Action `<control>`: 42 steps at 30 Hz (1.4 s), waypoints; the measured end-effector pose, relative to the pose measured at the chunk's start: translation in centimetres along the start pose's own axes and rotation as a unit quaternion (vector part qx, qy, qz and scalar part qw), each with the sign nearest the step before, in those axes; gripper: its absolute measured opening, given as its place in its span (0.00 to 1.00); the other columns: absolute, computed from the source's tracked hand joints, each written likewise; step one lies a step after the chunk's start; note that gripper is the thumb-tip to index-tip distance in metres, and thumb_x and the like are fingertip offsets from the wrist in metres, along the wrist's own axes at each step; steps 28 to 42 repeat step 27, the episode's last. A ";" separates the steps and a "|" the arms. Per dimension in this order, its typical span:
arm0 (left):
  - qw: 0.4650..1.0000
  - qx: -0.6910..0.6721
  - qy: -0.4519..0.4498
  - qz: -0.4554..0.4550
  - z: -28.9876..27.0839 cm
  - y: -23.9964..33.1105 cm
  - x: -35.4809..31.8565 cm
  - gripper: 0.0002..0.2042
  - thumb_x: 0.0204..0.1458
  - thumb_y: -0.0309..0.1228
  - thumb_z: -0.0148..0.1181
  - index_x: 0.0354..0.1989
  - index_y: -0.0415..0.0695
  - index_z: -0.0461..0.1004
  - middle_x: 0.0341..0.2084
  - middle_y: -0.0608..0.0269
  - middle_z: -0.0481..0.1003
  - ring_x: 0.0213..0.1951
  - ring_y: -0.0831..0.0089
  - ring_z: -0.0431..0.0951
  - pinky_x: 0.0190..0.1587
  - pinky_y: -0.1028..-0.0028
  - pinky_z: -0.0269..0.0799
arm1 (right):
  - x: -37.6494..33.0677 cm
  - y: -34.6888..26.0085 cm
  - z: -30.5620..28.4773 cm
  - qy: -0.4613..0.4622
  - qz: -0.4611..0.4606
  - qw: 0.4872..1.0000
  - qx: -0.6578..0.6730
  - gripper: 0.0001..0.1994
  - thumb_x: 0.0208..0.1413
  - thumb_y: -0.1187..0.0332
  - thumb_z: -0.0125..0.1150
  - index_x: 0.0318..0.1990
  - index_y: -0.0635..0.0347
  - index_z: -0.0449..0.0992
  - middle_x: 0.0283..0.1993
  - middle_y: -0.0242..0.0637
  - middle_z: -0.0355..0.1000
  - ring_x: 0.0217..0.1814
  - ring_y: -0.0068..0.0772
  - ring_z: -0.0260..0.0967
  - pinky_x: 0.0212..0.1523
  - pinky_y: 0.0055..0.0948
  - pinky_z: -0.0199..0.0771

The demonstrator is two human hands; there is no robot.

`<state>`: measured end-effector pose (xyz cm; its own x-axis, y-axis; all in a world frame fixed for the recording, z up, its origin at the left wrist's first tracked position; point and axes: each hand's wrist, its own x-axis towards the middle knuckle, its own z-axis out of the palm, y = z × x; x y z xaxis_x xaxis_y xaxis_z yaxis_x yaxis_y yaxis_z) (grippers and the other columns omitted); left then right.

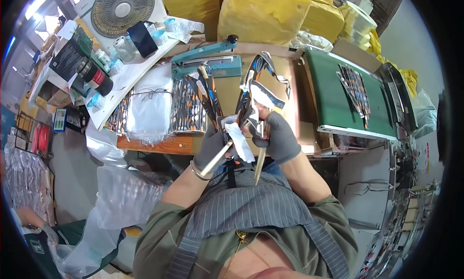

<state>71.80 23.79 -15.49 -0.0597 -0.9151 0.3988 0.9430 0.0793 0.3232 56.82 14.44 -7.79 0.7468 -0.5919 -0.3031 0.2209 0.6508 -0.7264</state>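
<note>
At centre frame, both gloved hands are gripping: the left hand (pixel 211 146) closing around a gold stick (pixel 216 157), the right hand (pixel 280 134) pinching a patterned pouch (pixel 258 83). The loose pouch could be slipping onto the surface (pixel 159 144).

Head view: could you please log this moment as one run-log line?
left hand: gloved, grips metal utensil | right hand: gloved, grips patterned pouch and second utensil | ahead: teal heat sealer on wooden table
</note>
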 end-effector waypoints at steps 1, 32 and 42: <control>1.000 -0.012 -0.001 0.004 0.0 -0.2 -0.1 0.22 0.62 0.40 0.39 0.59 0.38 0.59 0.46 0.51 0.71 0.42 0.69 0.75 0.35 0.72 0.72 | 0.0 0.4 -0.7 0.000 -0.002 1.000 0.001 0.16 0.55 0.62 0.49 0.49 0.59 0.68 0.30 0.35 0.73 0.14 0.11 0.55 0.12 0.11 0.45; 0.893 0.409 0.184 -0.033 -0.6 -1.0 -1.7 0.20 0.60 0.41 0.45 0.56 0.44 0.60 0.36 0.54 0.74 0.20 0.76 0.70 0.21 0.83 0.63 | 6.4 -3.0 -5.4 -0.097 -0.202 0.917 0.330 0.16 0.62 0.54 0.46 0.36 0.58 0.72 0.34 0.39 0.70 0.38 0.32 0.68 0.40 0.30 0.69; 0.893 0.409 0.184 -0.033 -0.6 -1.0 -1.7 0.20 0.60 0.41 0.45 0.56 0.44 0.60 0.36 0.54 0.74 0.20 0.76 0.70 0.21 0.83 0.63 | 6.4 -3.0 -5.4 -0.097 -0.202 0.917 0.330 0.16 0.62 0.54 0.46 0.36 0.58 0.72 0.34 0.39 0.70 0.38 0.32 0.68 0.40 0.30 0.69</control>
